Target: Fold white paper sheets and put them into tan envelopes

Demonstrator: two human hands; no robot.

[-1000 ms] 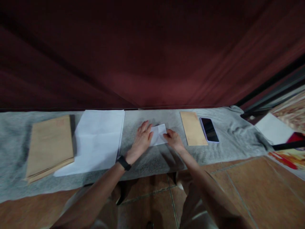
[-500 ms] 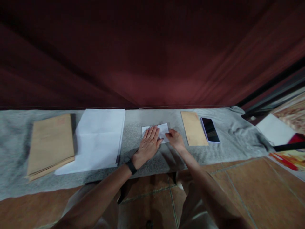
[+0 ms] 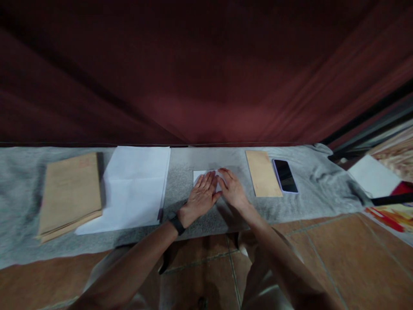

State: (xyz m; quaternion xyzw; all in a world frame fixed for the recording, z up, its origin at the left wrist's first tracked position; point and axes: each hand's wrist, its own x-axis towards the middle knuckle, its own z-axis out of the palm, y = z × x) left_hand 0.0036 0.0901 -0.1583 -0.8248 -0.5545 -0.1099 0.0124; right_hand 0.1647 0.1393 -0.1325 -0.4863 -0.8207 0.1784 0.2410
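Observation:
A small folded white paper (image 3: 198, 177) lies on the grey cloth (image 3: 290, 206) that covers the table. My left hand (image 3: 201, 196) rests flat on it, fingers stretched out and together; a black band is on that wrist. Beside it, my right hand (image 3: 232, 189) also lies flat over the paper's right part, fingers extended. Both hands cover most of the paper; only its left corner shows.
A stack of white sheets (image 3: 134, 189) and a pile of brown envelopes (image 3: 69, 193) lie to the left. To the right are one brown envelope (image 3: 262, 173) and a dark phone (image 3: 284, 175). A dark red curtain (image 3: 206, 73) hangs behind the table.
My left hand slid right onto the folded paper and flattened it. My right hand went from pinching the paper's right edge to lying flat on it.

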